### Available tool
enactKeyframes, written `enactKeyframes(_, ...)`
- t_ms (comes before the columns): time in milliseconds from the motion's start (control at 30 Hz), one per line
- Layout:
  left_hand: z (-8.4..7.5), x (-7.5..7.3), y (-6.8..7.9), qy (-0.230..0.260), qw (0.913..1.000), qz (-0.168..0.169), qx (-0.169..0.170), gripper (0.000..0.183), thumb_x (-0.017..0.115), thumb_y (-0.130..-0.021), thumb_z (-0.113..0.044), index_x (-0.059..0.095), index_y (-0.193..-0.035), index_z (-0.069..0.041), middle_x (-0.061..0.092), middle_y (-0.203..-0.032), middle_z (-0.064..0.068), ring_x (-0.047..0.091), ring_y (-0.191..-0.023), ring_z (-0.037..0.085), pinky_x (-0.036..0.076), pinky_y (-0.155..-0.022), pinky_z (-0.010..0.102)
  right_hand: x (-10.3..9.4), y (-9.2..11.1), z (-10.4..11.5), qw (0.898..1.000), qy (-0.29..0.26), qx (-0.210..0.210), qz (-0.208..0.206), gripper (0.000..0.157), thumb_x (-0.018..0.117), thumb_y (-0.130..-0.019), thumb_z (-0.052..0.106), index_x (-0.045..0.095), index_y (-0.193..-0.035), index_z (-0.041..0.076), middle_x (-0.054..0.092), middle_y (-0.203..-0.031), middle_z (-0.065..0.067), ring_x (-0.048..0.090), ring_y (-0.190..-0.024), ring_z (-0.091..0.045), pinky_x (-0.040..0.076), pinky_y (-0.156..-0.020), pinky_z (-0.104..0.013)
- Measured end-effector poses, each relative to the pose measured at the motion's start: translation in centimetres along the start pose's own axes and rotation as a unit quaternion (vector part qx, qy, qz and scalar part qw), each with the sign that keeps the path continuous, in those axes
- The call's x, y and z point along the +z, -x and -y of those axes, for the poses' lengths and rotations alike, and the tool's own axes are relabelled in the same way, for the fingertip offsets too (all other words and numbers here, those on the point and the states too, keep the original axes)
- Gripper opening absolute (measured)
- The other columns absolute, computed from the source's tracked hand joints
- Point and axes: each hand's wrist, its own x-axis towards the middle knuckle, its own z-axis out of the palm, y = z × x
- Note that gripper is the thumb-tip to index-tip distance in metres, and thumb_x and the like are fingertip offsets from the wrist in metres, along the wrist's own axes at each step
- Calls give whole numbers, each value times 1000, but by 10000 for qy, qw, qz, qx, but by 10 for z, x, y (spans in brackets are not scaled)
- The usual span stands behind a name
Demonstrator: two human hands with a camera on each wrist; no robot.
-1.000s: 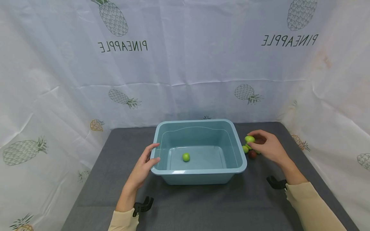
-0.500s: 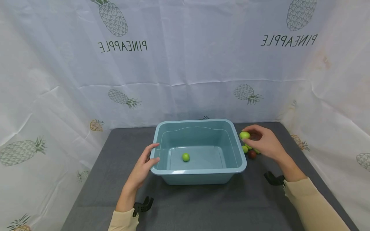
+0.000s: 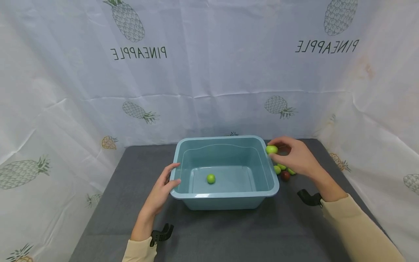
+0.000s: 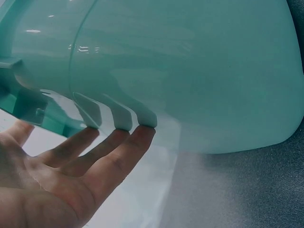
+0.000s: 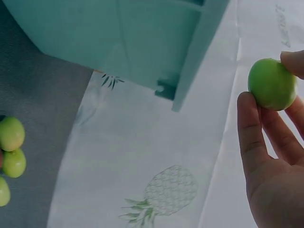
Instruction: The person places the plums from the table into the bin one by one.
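A blue-green plastic basin [image 3: 226, 195] stands on the dark grey table cloth, with one small round green fruit [image 3: 211, 178] on its floor. At its left side my left hand [image 3: 161, 188] holds the rim; in the left wrist view, fingertips [image 4: 146, 132] press against the outer wall. My right hand [image 3: 294, 154] pinches a smooth, slightly oval green fruit [image 5: 271, 84] between thumb and fingers. In the head view this fruit overlaps the basin's right rim near its back corner. In the right wrist view it is raised higher than the rim.
Right of the basin lie several green fruits [image 3: 277, 169] in a cluster, with a dark red one [image 3: 285, 176] at its front. A white pineapple-print sheet [image 3: 209, 72] hangs behind the table and along both sides.
My right hand has lifted the green fruit away from the cluster and carried it left and back to the basin's right rim. My left hand and the basin have stayed in place.
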Motion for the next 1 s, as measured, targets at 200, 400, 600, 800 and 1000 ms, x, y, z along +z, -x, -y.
enactKeyframes(200,0,0,0,11,10000,0,-23,52,58,-103,-18,40,-152,-21,19,-165,14,27,-147,39,32,-107,61,3,-5,11,9991,57,-407,115,34,73,-94,16,66,-125,4,66,-117,-10,65,-102,-26,52,-85,-37)
enactKeyframes(400,0,0,0,3,10000,-11,-31,52,57,-103,-19,40,-152,-21,20,-165,14,30,-146,40,35,-106,60,6,-12,21,9970,222,-699,257,31,74,-92,13,67,-122,6,66,-113,-6,65,-99,-22,53,-84,-43)
enactKeyframes(600,-1,0,0,4,10000,2,-28,52,58,-103,-19,40,-152,-21,22,-164,14,34,-143,40,37,-104,58,7,-20,32,9943,421,-911,366,30,76,-89,11,69,-118,8,67,-110,-4,65,-96,-19,53,-84,-44)
enactKeyframes(800,-1,0,0,-6,10000,-1,-40,52,57,-103,-19,40,-152,-21,22,-164,14,35,-142,40,38,-104,57,11,-29,47,9912,536,-1091,520,26,75,-89,11,70,-114,8,67,-108,-3,65,-94,-19,54,-83,-46)
enactKeyframes(1000,-1,0,0,-15,10000,-15,-46,51,57,-103,-19,40,-152,-21,21,-165,14,33,-144,40,37,-105,58,12,-38,60,9886,617,-1195,683,29,75,-89,11,70,-117,7,68,-111,-4,66,-96,-19,52,-86,-44)
